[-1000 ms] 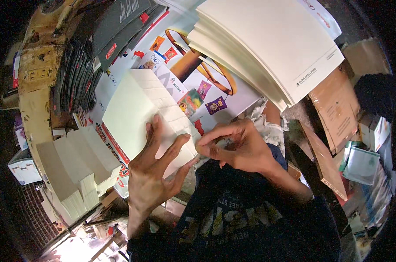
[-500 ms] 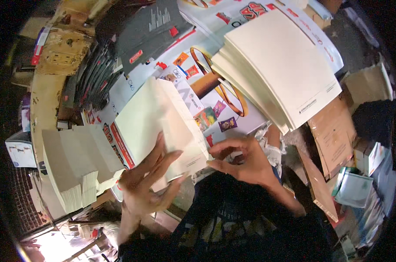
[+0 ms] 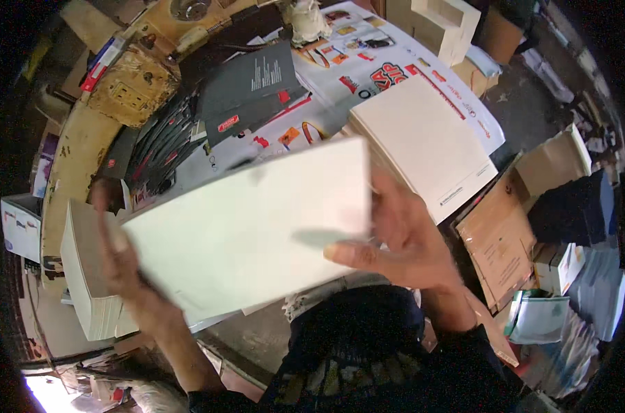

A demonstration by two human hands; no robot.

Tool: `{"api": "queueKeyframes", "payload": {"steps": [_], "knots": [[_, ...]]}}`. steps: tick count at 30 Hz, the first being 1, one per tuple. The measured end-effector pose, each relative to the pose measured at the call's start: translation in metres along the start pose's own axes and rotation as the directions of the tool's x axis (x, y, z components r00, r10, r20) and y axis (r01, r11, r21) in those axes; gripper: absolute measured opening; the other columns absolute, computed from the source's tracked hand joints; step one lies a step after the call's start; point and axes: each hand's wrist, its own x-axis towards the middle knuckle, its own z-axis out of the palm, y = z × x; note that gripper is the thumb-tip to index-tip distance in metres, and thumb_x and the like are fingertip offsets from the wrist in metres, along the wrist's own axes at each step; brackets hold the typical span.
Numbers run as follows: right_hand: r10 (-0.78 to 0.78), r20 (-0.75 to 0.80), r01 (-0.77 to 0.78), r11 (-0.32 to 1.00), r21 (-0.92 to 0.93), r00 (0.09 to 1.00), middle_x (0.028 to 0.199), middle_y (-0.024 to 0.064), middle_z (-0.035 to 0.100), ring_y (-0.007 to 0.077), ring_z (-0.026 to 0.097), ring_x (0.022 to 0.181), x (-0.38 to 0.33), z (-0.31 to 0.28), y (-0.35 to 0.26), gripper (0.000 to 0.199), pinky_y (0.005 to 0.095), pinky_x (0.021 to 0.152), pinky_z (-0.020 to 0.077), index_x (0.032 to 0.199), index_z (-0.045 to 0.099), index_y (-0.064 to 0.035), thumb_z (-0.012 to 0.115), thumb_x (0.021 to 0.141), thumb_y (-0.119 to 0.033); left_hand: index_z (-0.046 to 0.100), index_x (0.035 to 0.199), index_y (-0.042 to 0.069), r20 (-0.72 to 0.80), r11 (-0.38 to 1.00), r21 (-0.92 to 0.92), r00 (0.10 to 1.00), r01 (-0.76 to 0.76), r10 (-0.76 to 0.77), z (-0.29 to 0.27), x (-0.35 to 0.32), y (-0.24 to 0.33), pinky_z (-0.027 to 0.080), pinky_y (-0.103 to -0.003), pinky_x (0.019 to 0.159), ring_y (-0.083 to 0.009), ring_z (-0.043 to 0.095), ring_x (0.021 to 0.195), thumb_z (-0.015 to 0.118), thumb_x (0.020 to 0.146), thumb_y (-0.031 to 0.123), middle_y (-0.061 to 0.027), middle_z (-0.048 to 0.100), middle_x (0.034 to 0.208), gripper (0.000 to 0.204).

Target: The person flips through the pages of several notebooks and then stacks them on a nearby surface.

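Note:
A blank off-white stack of paper (image 3: 257,220) is held up in front of me, tilted, between my two hands. My right hand (image 3: 412,237) grips its right end, with the thumb lying on the top face and the fingers behind the edge. Against the left end presses my left hand (image 3: 137,279), its fingers reaching up along the edge and smeared by motion. Beside my left hand stands a thick stack of cream paper (image 3: 85,282). Another cream paper stack (image 3: 422,141), with small print at its lower corner, lies beyond my right hand.
A printed poster sheet (image 3: 353,65) covers the table. Dark grey folders (image 3: 247,93) lie at the back left. Along the left runs a worn yellow metal edge (image 3: 85,162). Cardboard (image 3: 498,234) and a clear green-edged container (image 3: 538,316) sit at the right.
The paper stack has come up off the table and turned, its blank face now broadside to me. My left hand has moved to its left end, my right hand to its right end.

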Motion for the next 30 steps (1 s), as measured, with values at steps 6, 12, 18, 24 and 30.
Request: {"api": "queueKeyframes", "payload": {"steps": [6,12,18,24,30], "knots": [[-0.338,-0.416,0.04,0.814,-0.58,0.844,0.098,0.0072,0.071,0.0131,0.065,0.086,-0.039,-0.006,-0.064,0.028,0.0288,0.076,0.0517,0.11,0.068,0.0006,0.074,0.087,-0.014,0.055,0.135,0.002,0.352,0.988,0.088,0.925,0.123,-0.146,0.018,-0.012,-0.043,0.052,-0.036,0.095,-0.0221,0.066,0.109,0.063,0.088,0.003,-0.0144,0.065,0.126,0.048],[-0.51,0.388,0.431,-0.037,-0.902,0.768,0.12,0.0228,0.064,0.0318,0.063,0.109,-0.038,-0.122,-0.083,0.035,0.0406,0.094,0.0498,0.11,0.07,0.0031,0.074,0.08,-0.014,0.051,0.144,0.021,0.811,0.763,0.495,0.537,-0.416,-0.233,0.033,-0.065,-0.019,0.018,-0.069,0.112,-0.0532,0.01,0.146,0.081,0.077,0.039,-0.028,0.008,0.161,0.075],[-0.034,0.299,0.293,-0.121,-0.948,0.954,0.128,0.0254,0.061,0.0359,0.062,0.118,-0.042,-0.122,-0.041,0.047,0.0431,0.1,0.0495,0.115,0.069,0.0,0.077,0.071,-0.016,0.067,0.126,0.019,0.817,0.629,0.533,0.537,-0.565,-0.21,0.038,-0.097,-0.049,0.036,-0.052,0.112,-0.0492,0.033,0.14,0.081,0.077,0.041,-0.03,0.023,0.157,0.055],[0.049,-0.14,-0.12,0.819,-0.561,0.989,0.099,0.0148,0.072,0.0175,0.068,0.087,-0.061,-0.037,0.022,0.016,0.0289,0.077,0.0559,0.102,0.07,0.0054,0.068,0.087,0.0,0.069,0.122,0.018,0.82,0.759,0.476,0.535,-0.444,-0.201,0.029,-0.082,-0.043,0.045,-0.049,0.105,-0.0497,0.048,0.13,0.08,0.076,0.023,-0.0305,0.042,0.147,0.047],[0.496,-0.106,-0.491,0.868,0.075,0.862,0.081,0.0027,0.072,0.0084,0.063,0.065,-0.051,-0.015,0.107,0.015,0.0242,0.056,0.0509,0.1,0.075,-0.0047,0.075,0.086,-0.01,0.072,0.118,0.015,0.83,0.768,0.456,0.526,-0.45,-0.185,0.035,-0.075,-0.04,0.046,-0.05,0.104,-0.0478,0.05,0.129,0.085,0.072,0.022,-0.0309,0.047,0.142,0.048]]}}
